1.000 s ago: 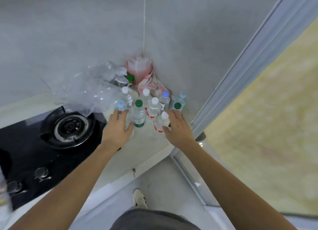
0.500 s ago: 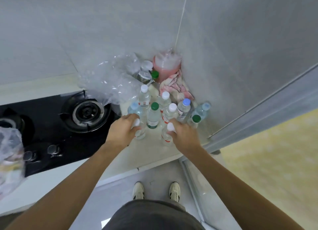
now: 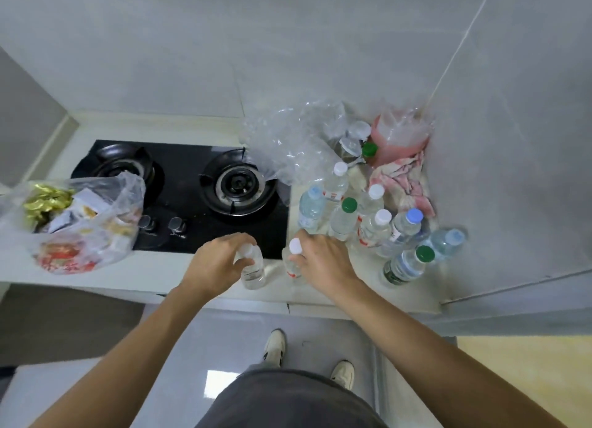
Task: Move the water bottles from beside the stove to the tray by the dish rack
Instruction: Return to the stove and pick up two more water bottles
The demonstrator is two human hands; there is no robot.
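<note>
At the front edge of the bench (image 3: 320, 294), just right of the stove (image 3: 179, 196), I have one small bottle in each hand. My left hand (image 3: 214, 267) has its fingers curled round the neck and shoulder of a clear bottle (image 3: 253, 269), and my right hand (image 3: 323, 261) grips a white-capped bottle (image 3: 294, 257) the same way. Both bottles stand roughly upright, long axis vertical, caps up, close beside each other but apart, each directly under its own palm. I cannot tell whether their bases touch the bench or hang just above it.

The rest of the water bottles (image 3: 368, 219) stand clustered in the corner, beyond and to the right of my right hand, so that hand is the nearer one for any further pick. The tray and dish rack are out of view. I judge the carry goes leftward, past the stove and the plastic bag (image 3: 83, 222), with the bottles kept upright.
</note>
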